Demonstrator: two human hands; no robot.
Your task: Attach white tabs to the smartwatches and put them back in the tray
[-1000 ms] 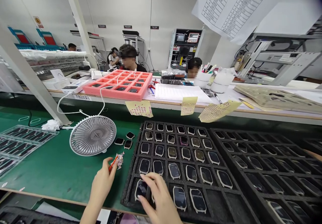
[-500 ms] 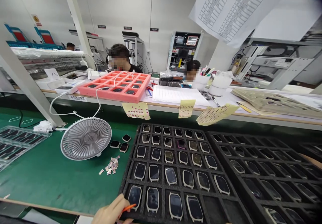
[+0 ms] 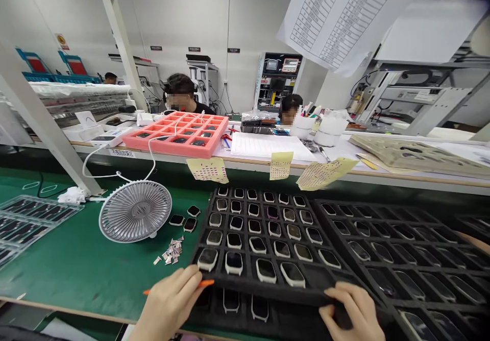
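Note:
A black foam tray (image 3: 275,287) full of smartwatch bodies is lifted at its front edge, tilted up toward the back. At the front left corner my left hand (image 3: 172,297) is closed on the rim, with a thin orange stick (image 3: 207,283) also held in it, its kind unclear. My right hand (image 3: 354,308) grips the same rim near the front right, fingers on top and thumb below. Beneath the raised edge shows a second foam tray with watches, including one watch (image 3: 230,300) in its front row. The lifted tray has a bare pocket (image 3: 319,275) at its front right.
To the right lies another black tray of watches (image 3: 406,279), with a bare forearm at the far right. Left of the trays are a grey fan (image 3: 136,211), loose watches (image 3: 190,224) and small metal parts (image 3: 173,250). A shelf behind bears a pink foam tray (image 3: 172,147).
The front edge of the foam tray has risen, exposing the tray under it. My right hand has come into view and taken the rim; my left hand has moved up with it.

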